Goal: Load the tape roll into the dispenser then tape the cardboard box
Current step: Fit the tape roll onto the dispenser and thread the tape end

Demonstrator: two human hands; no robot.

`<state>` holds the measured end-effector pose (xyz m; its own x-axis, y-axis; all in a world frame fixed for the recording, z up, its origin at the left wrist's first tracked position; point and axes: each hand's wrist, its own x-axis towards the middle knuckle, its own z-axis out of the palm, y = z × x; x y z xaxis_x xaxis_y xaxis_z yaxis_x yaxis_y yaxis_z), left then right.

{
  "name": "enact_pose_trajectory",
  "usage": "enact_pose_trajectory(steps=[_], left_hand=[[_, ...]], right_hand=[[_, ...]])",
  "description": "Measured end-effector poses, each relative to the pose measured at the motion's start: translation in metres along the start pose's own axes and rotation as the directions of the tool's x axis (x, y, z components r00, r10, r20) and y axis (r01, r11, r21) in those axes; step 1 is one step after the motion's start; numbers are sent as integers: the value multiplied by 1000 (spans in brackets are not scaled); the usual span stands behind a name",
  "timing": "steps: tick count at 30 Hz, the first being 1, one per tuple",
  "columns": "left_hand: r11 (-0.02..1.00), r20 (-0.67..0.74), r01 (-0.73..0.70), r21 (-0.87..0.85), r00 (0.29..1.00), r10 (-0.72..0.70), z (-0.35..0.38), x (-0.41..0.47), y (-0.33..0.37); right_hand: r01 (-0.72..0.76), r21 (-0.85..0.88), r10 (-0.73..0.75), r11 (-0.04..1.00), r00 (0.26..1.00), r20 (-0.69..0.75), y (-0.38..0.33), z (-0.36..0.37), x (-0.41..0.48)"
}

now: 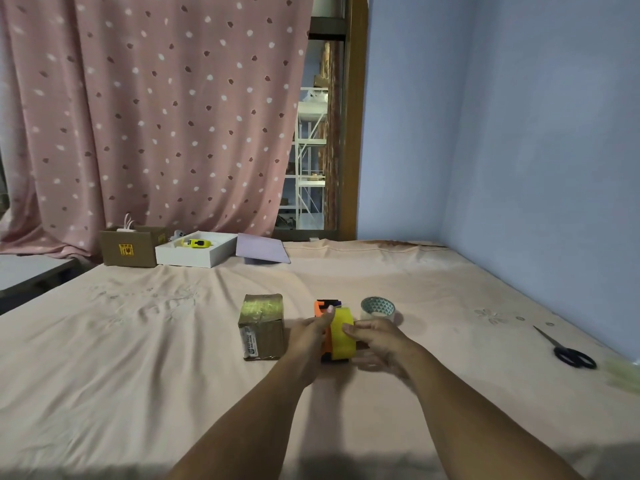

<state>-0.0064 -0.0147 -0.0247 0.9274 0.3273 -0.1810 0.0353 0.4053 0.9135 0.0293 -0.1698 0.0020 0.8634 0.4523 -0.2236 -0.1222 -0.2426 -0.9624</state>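
Observation:
An orange tape dispenser (321, 308) with a yellow tape roll (343, 336) in it stands upright on the bed, just right of a small cardboard box (262, 329) whose top is covered in shiny tape. My left hand (310, 336) grips the dispenser's left side, thumb up on its orange frame. My right hand (377, 339) holds the yellow roll from the right, fingertips on its outer face. Behind my right hand lies a second roll of clear tape (378, 308) with a patterned core.
Black-handled scissors (568, 351) lie at the right of the bed sheet (138, 358). At the far edge sit a brown carton (128, 249), a white tray (194, 252) with a yellow tool, and a purple sheet (263, 251). A blue wall stands close on the right.

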Motion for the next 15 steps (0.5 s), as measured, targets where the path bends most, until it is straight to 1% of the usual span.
enact_pose_trajectory(steps=[2, 7, 8, 10, 12, 13, 15], left_hand=[[1000, 19, 1, 9, 1000, -1, -3, 0, -3], [999, -30, -22, 43, 999, 23, -5, 1, -3], [998, -31, -26, 49, 999, 28, -5, 1, -3], [999, -16, -29, 46, 999, 30, -7, 1, -4], [998, 12, -30, 59, 999, 29, -6, -2, -4], [997, 28, -35, 67, 999, 33, -5, -3, -4], [996, 40, -43, 76, 998, 40, -6, -3, -5]], right_hand=[[7, -18, -7, 1000, 1000, 18, 0, 5, -1], [6, -27, -5, 1000, 999, 33, -6, 7, -4], [16, -26, -15, 1000, 1000, 18, -9, 5, -4], [74, -51, -78, 996, 994, -81, -19, 2, -1], [124, -143, -150, 982, 971, -189, -33, 1, -1], [133, -218, -179, 967, 962, -208, -39, 1, -1], [128, -374, -211, 919, 959, -191, -51, 3, -3]])
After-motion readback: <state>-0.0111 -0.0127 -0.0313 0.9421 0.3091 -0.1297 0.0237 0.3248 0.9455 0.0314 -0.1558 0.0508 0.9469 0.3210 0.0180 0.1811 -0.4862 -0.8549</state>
